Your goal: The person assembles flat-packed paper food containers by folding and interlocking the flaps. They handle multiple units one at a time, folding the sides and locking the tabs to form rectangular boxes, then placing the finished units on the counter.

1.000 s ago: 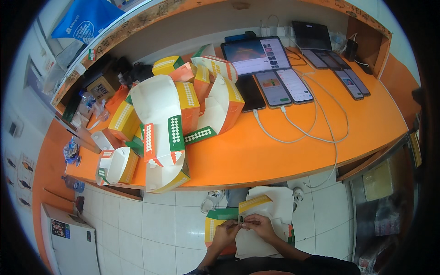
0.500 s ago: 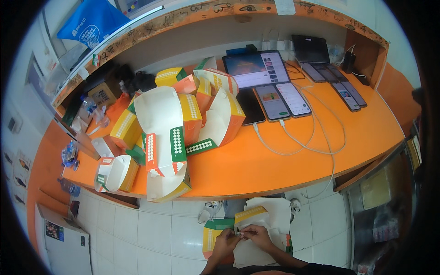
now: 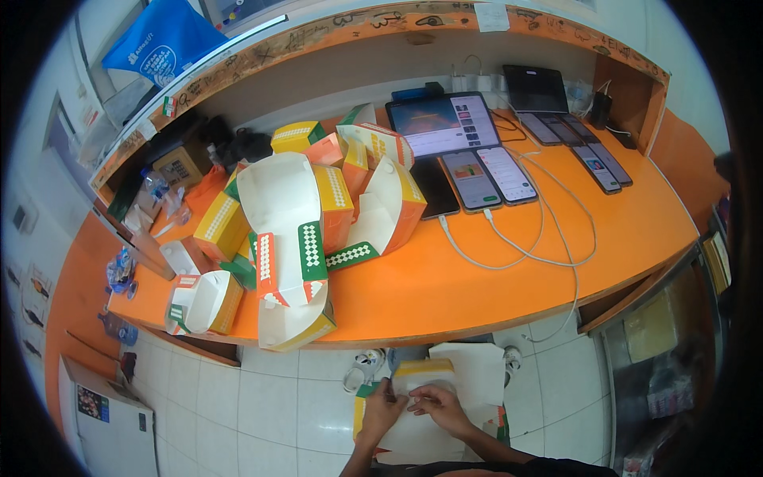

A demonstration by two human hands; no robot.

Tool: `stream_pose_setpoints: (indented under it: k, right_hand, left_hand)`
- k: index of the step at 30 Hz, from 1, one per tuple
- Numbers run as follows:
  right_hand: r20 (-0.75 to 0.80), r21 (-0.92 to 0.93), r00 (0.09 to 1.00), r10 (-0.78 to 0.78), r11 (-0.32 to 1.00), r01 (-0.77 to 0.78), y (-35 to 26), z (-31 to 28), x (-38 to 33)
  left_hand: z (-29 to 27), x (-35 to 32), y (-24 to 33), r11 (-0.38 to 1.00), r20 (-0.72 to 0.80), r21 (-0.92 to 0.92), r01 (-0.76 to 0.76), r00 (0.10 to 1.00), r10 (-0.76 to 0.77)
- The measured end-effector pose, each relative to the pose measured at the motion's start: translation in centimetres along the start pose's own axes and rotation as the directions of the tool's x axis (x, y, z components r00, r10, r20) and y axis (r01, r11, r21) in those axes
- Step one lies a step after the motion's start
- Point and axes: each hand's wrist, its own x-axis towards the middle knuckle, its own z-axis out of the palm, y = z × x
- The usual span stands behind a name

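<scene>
A partly folded cardboard food box (image 3: 425, 367), white inside with a yellow patterned edge, rests over my lap below the table. My left hand (image 3: 383, 407) is closed at its left side, fingers bent against the card; part of the grip is hidden. My right hand (image 3: 439, 405) lies over the white inner face, its bent fingers apart and pointing toward my left hand. Beside the box on the right is a flat white card sheet (image 3: 483, 374). Another yellow box (image 3: 358, 413) shows partly behind my left forearm.
On the orange table (image 3: 477, 274) stands a heap of folded boxes (image 3: 278, 191), one (image 3: 296, 322) overhanging the front edge. A tablet (image 3: 441, 123), several phones (image 3: 509, 173) and white charging cables (image 3: 548, 258) lie to the right. A white cabinet (image 3: 115, 425) stands lower left.
My hands have moved apart from where they met at the box's left side. The left hand has shifted up and left, and the right hand's fingers have loosened. The box has shifted slightly.
</scene>
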Motion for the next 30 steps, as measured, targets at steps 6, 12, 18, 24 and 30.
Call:
stream_pose_setpoints:
  k: [6,12,18,24,30]
  right_hand:
    - [-0.133,-0.246,0.949,-0.287,0.937,0.249,-3.2,-1.2,-0.4]
    - [-0.223,-0.484,0.907,-0.356,0.849,0.214,-3.9,-2.0,0.3]
    - [-0.068,-0.538,0.960,-0.272,0.820,0.195,-1.5,-3.0,1.0]
    - [-0.081,-0.544,0.950,-0.301,0.812,0.211,0.4,-2.9,0.6]
    - [-0.225,-0.374,0.866,-0.447,0.860,0.346,1.4,-0.8,0.1]
  left_hand:
    - [-1.6,1.7,-1.4,0.955,-0.248,-0.295,-0.031,0.968,-0.046]
    - [-2.1,2.2,-3.3,0.912,-0.273,-0.409,-0.029,0.958,-0.092]
    - [-2.7,0.4,-0.1,0.994,-0.227,0.082,-0.074,0.970,0.091]
    - [0.6,-2.0,5.4,0.977,0.029,-0.042,-0.208,0.977,0.210]
    - [3.7,0.5,5.1,0.932,-0.017,0.155,-0.327,0.943,0.333]
